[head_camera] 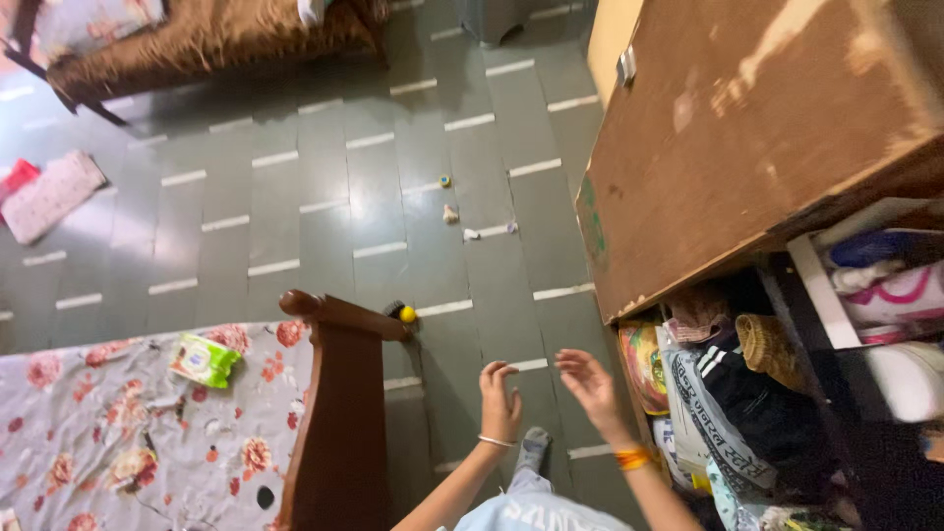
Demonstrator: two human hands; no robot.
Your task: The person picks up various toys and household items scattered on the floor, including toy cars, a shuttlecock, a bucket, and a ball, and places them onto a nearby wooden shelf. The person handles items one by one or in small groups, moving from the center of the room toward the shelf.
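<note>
Nearest the camera, the left hand (pixel 500 403) and right hand (pixel 590 385) are raised side by side above the tiled floor (pixel 324 197), each grip loosely spread, fingers curled, holding and touching nothing. Closest to the right hand is the stack of folded clothes and bags (pixel 723 393) in the open wooden cupboard (pixel 747 128). That stack looks soft, light and floppy, best gathered from underneath with both palms.
</note>
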